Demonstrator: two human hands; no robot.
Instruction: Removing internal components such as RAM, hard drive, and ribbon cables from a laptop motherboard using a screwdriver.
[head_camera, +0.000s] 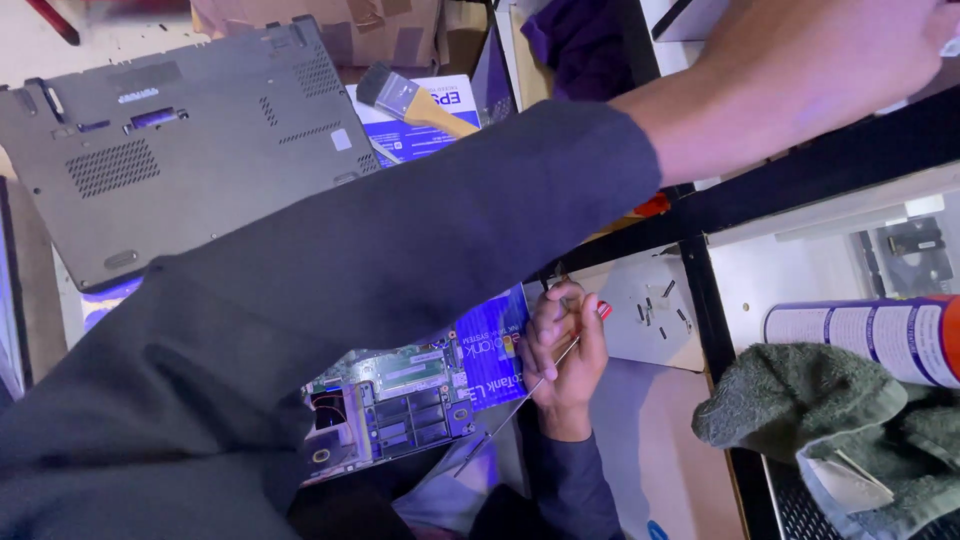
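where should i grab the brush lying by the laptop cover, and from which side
Take the paint brush by its yellow handle, the part that runs toward the lower right of the view. It lies flat on a blue-and-white box, so the fingers could close across the handle from above. The dark bristle end points toward the grey laptop bottom cover, so coming from the handle side probably keeps clear of it.

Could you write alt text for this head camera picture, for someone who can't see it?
One hand grips a thin screwdriver beside an opened laptop's circuit board, while the other arm stretches across toward shelves. A grey laptop bottom cover and a paintbrush lie behind.
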